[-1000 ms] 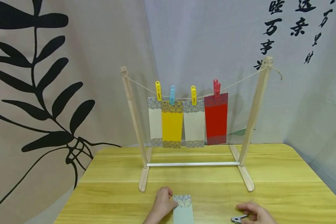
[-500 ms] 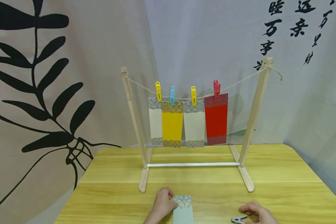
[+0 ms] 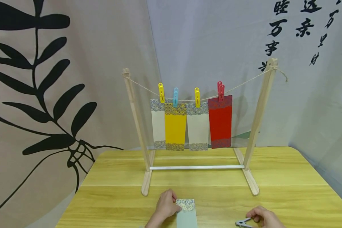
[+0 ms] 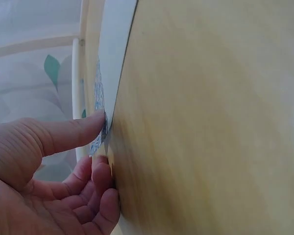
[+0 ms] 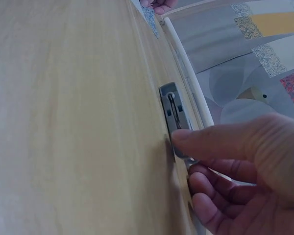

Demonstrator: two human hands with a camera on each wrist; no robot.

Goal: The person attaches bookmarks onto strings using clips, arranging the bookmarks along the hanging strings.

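A pale card (image 3: 186, 220) with a lace-patterned top band lies on the table at the front middle. My left hand (image 3: 166, 205) pinches its upper left corner; in the left wrist view the thumb of the left hand (image 4: 49, 181) presses on the patterned end, fingers curled by the table. Farther right, a grey clothespin (image 3: 241, 223) is at the fingers of my right hand (image 3: 265, 217). The right wrist view shows the thumb on one end of the clothespin (image 5: 179, 115), fingers curled beneath it. The card's lower end is out of the head view.
A wooden frame (image 3: 256, 122) stands behind, with a string tied between its posts. From it hang a white card (image 3: 158, 126), a yellow card (image 3: 175, 128), another white card (image 3: 198, 128) and a red card (image 3: 220, 123), clipped by coloured clothespins. A white rod (image 3: 196, 167) joins the posts.
My right hand has shifted slightly to the right, while the grey clothespin's tip stays almost in place. My left hand and the pale card have barely moved.
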